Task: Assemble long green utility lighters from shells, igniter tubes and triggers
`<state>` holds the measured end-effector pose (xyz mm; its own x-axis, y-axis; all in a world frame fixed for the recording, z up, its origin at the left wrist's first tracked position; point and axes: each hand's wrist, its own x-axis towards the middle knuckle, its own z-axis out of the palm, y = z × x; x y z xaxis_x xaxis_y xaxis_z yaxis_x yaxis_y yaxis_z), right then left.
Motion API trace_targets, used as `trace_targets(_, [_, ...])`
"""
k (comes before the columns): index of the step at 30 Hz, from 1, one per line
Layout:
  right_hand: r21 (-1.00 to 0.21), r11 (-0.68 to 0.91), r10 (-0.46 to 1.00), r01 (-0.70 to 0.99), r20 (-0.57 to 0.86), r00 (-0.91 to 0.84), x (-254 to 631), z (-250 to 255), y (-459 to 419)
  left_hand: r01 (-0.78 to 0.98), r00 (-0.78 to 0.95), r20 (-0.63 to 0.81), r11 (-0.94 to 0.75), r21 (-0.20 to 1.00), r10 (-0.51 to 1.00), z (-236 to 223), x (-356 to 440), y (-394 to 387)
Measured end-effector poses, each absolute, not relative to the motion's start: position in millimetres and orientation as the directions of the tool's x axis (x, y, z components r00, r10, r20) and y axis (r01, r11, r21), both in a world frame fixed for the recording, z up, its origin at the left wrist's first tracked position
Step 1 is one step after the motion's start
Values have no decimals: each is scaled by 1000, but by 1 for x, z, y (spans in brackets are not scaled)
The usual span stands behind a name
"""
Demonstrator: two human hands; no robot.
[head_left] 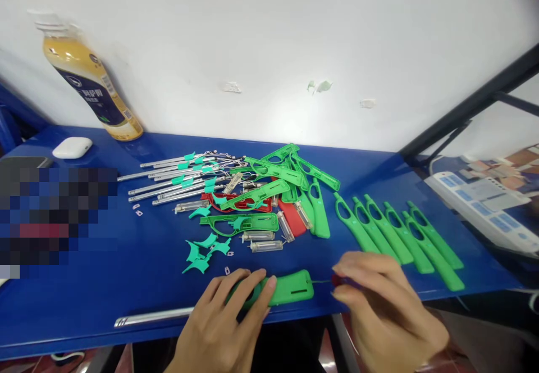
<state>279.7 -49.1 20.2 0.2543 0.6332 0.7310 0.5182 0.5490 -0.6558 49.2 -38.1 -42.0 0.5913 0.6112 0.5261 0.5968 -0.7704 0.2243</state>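
Observation:
My left hand (pixel 223 319) presses down on a green plastic lighter body (pixel 290 289) with a long metal tube (pixel 154 317), lying at the blue table's front edge. My right hand (pixel 383 305) is closed round a small tool with a red handle (pixel 339 280), whose thin tip meets the right end of the green body. Behind them lies a heap of green shells (pixel 269 185), red parts (pixel 292 218), teal triggers (pixel 202 252), clear tubes (pixel 265 245) and metal rods (pixel 177 179). A row of several assembled green lighters (pixel 400 238) lies to the right.
A tilted drink bottle (pixel 90 83) leans against the white wall at back left, beside a white earbud case (pixel 72 147). A blurred patch covers the left of the blue table (pixel 105 272). A white power strip (pixel 480 204) and a black frame (pixel 467 109) stand at the right.

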Motion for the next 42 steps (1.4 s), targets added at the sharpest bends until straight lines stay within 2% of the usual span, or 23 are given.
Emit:
trace_targets(2, [-641, 506, 705, 577, 692, 151, 281, 25, -53, 592, 590, 540, -776, 216, 600, -41, 49, -37])
trace_targets(4, [-659, 502, 768, 560, 638, 61, 284, 28, -57, 588, 590, 552, -782, 206, 589, -40, 49, -37])
trace_targets(6, [-663, 504, 752, 553, 652, 96, 286, 28, -57, 588, 588, 557, -783, 203, 586, -40, 49, -37])
trace_targets(9, [-623, 490, 645, 610, 730, 228, 283, 25, -56, 584, 587, 559, -785, 209, 586, -39, 50, -37])
trace_targets(11, [-587, 498, 620, 638, 755, 211, 279, 25, -58, 580, 586, 567, -788, 205, 579, -39, 51, -36])
trace_targets(14, [-597, 489, 703, 635, 702, 119, 278, 32, -66, 581, 590, 564, -789, 200, 578, -40, 51, -35])
trace_targets(18, [-685, 476, 805, 552, 591, 39, 285, 36, -68, 585, 592, 553, -784, 206, 587, -41, 51, -36])
trace_targets(21, [-702, 504, 768, 504, 631, 110, 286, 30, -59, 574, 595, 552, -790, 216, 584, -41, 51, -36])
trace_targets(28, [-660, 470, 591, 586, 729, 346, 273, 24, -56, 574, 593, 555, -790, 218, 584, -39, 52, -36])
trace_targets(32, [-642, 416, 568, 644, 737, 368, 268, 25, -63, 572, 598, 550, -791, 217, 583, -40, 51, -37])
trace_targets(39, [-679, 480, 587, 556, 719, 372, 271, 14, -62, 581, 599, 546, -787, 207, 586, -40, 50, -36])
trace_targets(42, [-681, 481, 459, 553, 733, 502, 275, 19, -72, 584, 599, 546, -786, 203, 586, -39, 51, -37])
